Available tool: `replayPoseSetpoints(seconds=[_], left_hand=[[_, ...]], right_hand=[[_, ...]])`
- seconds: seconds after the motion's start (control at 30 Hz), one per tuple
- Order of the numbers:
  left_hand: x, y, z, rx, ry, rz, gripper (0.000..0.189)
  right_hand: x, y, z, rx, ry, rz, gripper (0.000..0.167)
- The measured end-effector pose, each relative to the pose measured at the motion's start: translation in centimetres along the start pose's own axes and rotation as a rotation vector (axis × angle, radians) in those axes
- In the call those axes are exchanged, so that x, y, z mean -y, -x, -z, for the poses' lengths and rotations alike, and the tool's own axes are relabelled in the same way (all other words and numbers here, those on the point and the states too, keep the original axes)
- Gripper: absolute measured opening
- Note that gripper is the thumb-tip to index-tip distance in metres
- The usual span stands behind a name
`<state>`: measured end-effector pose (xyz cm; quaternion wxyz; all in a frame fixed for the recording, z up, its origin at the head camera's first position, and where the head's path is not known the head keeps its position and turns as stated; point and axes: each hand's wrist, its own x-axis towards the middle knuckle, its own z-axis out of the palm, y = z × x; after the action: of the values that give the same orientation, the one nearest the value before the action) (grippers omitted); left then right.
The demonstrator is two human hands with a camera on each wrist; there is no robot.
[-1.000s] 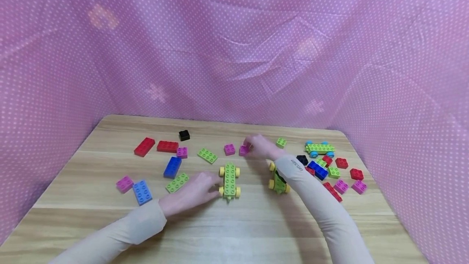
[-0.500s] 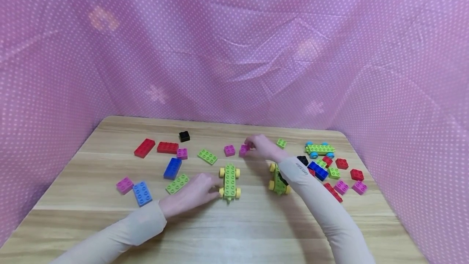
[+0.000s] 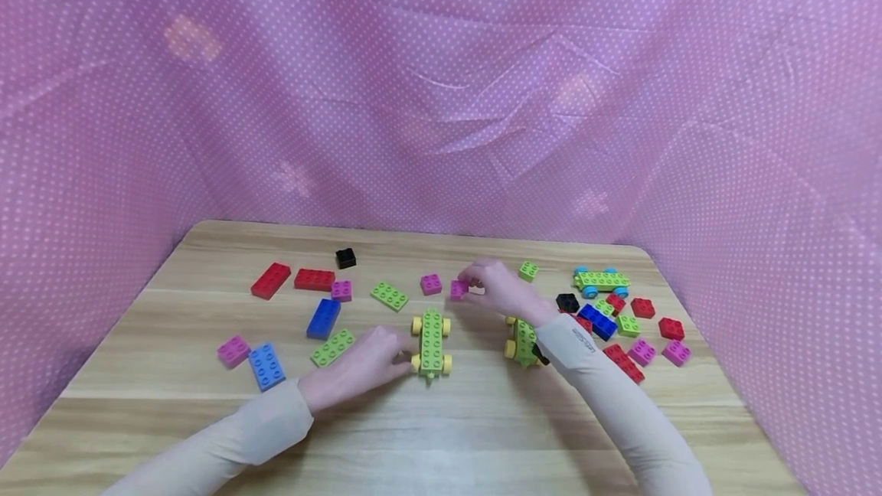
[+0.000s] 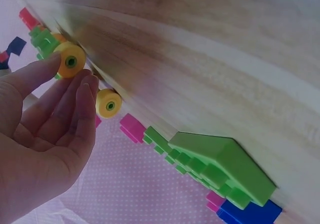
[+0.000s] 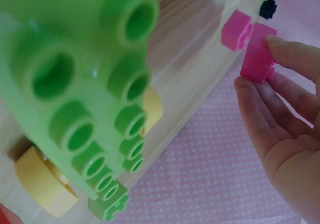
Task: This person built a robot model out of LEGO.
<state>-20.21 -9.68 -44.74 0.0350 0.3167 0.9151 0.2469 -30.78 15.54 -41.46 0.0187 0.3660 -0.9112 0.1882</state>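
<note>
Fingers (image 5: 255, 114) and thumb of the right hand (image 3: 501, 289) pinch a pink brick (image 3: 458, 290) at the hand's 9 o'clock, taking 12 as the table's far side; whether it is lifted I cannot tell. The left hand (image 3: 375, 358) has its thumb and fingers bent around a yellow wheel (image 4: 71, 60) of a green toy car (image 3: 432, 344); whether they grip it is unclear. The pinched brick sits at the car's 1 o'clock, near it, and the car's long axis runs from 12 to 6; the left hand is nearer the car. Another pink block (image 3: 431, 284) lies at the car's 12 o'clock. At 3 o'clock a second car (image 3: 524, 341) is partly hidden by the right sleeve (image 3: 613, 404); farther that way lies a cluster of bricks (image 3: 598, 321), with a blue-wheeled car (image 3: 602, 280) between 2 and 3. A green plate (image 3: 390, 296) is between 10 and 11. The loose pieces rest on a wood-grain table (image 3: 441, 435), and pink dotted cloth (image 3: 441, 98) hangs beyond it at 12 and along both sides.
</note>
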Motion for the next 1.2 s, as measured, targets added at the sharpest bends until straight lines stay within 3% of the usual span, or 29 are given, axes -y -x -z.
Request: replayPoseSetpoints(seconds=[0.2,0.5,0.7,1.2], left_hand=[[-0.1,0.1,-0.1,-0.002,-0.006,-0.012,0.016],[0.0,0.0,0.0,-0.007,-0.007,-0.011,0.015],[0.0,0.0,-0.2,-0.014,-0.017,-0.019,0.013],[0.1,0.1,-0.1,-0.015,-0.007,-0.01,0.013]], right_hand=[[1.2,0.8,-0.1,-0.02,0.006,-0.016,0.029],[2.7,1.3,-0.8,-0.075,-0.061,0.093,0.027],[3.2,1.4,-1.4,-0.054,-0.062,0.115,0.027],[4.0,2.0,-2.2,0.006,-0.157,0.076,0.029]])
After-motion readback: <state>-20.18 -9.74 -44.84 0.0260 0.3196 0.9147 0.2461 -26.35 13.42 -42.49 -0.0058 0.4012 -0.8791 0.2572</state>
